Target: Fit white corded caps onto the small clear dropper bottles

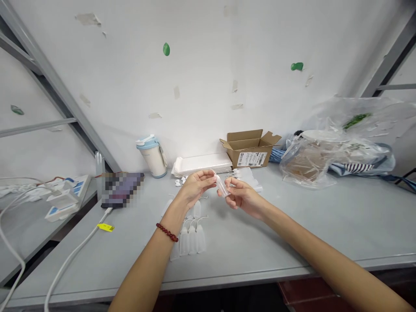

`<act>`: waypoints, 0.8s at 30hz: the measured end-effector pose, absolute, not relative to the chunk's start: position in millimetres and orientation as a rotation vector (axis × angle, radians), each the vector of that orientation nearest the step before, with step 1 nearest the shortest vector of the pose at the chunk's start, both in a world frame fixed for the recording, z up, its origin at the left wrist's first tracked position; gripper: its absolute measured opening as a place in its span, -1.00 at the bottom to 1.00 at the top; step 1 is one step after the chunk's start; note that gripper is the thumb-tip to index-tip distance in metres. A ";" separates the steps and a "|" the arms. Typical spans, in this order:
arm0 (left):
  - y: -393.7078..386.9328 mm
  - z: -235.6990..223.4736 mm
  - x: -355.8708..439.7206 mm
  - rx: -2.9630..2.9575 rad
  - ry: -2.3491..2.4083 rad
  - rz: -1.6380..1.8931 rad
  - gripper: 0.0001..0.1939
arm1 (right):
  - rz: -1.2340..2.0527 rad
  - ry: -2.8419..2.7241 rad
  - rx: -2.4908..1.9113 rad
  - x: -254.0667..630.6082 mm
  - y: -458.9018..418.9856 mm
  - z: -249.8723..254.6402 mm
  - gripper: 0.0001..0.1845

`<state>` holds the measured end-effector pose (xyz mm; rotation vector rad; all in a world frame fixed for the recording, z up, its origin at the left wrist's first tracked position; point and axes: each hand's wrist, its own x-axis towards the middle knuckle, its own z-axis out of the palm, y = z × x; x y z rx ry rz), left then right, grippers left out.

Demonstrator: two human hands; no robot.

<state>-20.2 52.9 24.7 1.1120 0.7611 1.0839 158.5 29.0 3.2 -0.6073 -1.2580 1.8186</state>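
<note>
A small translucent plastic bottle (222,187) is held tilted above the table, between my two hands. My left hand (197,186), a dark red bead bracelet on its wrist, pinches the bottle's upper end. The fingers of my right hand (242,196) are closed around its lower part. Beneath my left forearm, similar translucent bottles (192,240) with thin white looped tips lie in rows, partly hidden by the arm. Small white pieces (178,182) are gathered behind my left hand. More translucent bottles (246,175) lie beyond my right hand.
Along the wall stand a cream tumbler (152,158) with a blue lid, a stack of white flat packets (204,164) and an open cardboard box (248,149). A bagged clear container (312,158) is at right. At left, a white cable (78,249) runs to a pixelated device (121,190).
</note>
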 end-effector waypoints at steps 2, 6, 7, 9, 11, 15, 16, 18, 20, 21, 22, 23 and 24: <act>52.2 25.7 -20.1 1.137 0.745 1.080 -0.72 | 1.805 -1.217 -0.657 158.2 28.6 3.9 -0.68; 50.5 28.1 -18.9 1.218 0.790 1.136 -0.71 | 1.711 -1.163 -0.751 158.6 28.8 4.0 -0.65; 50.2 28.4 -18.5 1.243 0.812 1.155 -0.71 | 1.680 -1.171 -0.776 158.7 29.1 3.8 -0.63; 49.9 28.3 -17.6 1.288 0.845 1.173 -0.72 | 1.621 -1.185 -0.828 158.7 29.5 3.2 -0.57; 49.8 27.4 -16.8 1.312 0.859 1.170 -0.73 | 1.588 -1.179 -0.872 158.1 29.6 2.7 -0.53; 49.8 24.9 -15.9 1.318 0.824 1.147 -0.74 | 1.622 -1.135 -0.864 156.5 27.8 3.6 -0.56; 49.9 24.4 -15.9 1.317 0.802 1.139 -0.75 | 1.655 -1.117 -0.842 156.2 27.0 4.4 -0.57; 50.1 23.5 -16.1 1.310 0.755 1.131 -0.77 | 1.741 -1.069 -0.789 155.8 25.3 6.2 -0.58; 50.4 22.9 -16.5 1.292 0.721 1.126 -0.76 | 1.821 -1.033 -0.740 155.7 24.0 7.8 -0.60; 50.6 22.7 -16.8 1.281 0.705 1.123 -0.75 | 1.843 -1.024 -0.721 155.7 23.7 8.3 -0.60; 50.8 22.5 -17.0 1.269 0.691 1.122 -0.74 | 1.855 -1.022 -0.705 155.9 23.6 8.5 -0.60; 50.9 22.5 -17.2 1.260 0.678 1.121 -0.73 | 1.860 -1.025 -0.693 156.1 23.7 8.4 -0.60; 51.0 22.7 -17.2 1.258 0.668 1.123 -0.73 | 1.859 -1.031 -0.684 156.3 23.8 8.2 -0.61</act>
